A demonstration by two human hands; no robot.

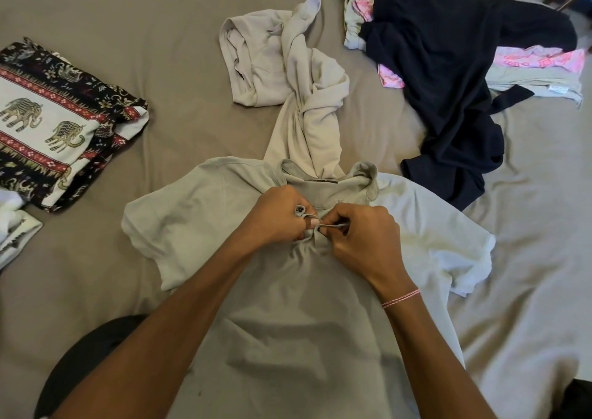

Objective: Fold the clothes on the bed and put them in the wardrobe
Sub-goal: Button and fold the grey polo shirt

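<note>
Wrinkled taupe bed [160,66], hands [282,213] [362,236] pinching soft polo [198,213]

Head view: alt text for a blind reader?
The left hand and right hand pinch the placket of a pale grey polo shirt spread on a brown bed. Beyond lie a crumpled beige garment and a navy garment; folded elephant-print cloth sits at left.

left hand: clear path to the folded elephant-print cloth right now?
Probably yes, the path looks free: only bed sheet lies between the left hand and the elephant-print cloth. But that hand is pinching the placket of the grey polo shirt, as is the right hand, so it must let go first.
</note>
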